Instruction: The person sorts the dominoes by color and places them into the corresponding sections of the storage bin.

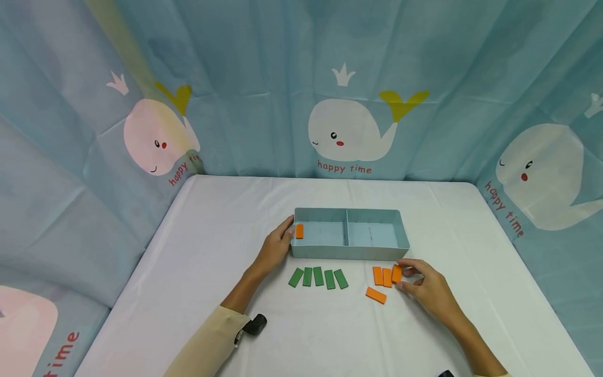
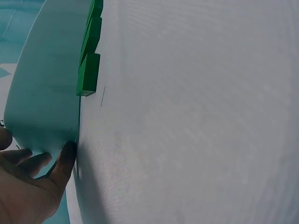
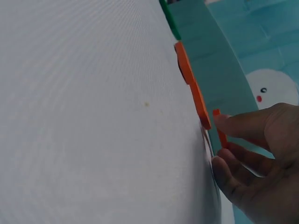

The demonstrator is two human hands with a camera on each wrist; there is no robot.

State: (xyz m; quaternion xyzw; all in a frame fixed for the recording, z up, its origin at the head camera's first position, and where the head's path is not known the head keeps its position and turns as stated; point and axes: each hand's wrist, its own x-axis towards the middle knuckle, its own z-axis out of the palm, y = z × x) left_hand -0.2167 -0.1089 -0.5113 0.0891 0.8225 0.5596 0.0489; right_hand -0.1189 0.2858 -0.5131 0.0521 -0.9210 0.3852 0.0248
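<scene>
My left hand (image 1: pixel 275 246) grips the left end of a blue-green two-compartment box (image 1: pixel 350 253), its fingers at the end wall in the left wrist view. Inside the left compartment an orange tile (image 1: pixel 299 231) is up against the left wall. Near the box's front right corner, my right hand (image 1: pixel 428 288) pinches another orange tile (image 1: pixel 397 273) between thumb and fingers; the right wrist view shows this tile (image 3: pixel 219 129) edge-on. Two orange tiles (image 1: pixel 382 276) lie just left of it, and one more orange tile (image 1: pixel 376 295) lies slanted closer to me.
Several green tiles (image 1: pixel 318 276) form a row in front of the box's left half. A white cloth (image 1: pixel 301 324) covers the table. Blue curtains (image 1: pixel 264 131) with whale prints hang behind and at both sides. A black device (image 1: pixel 255 324) is strapped on the left wrist.
</scene>
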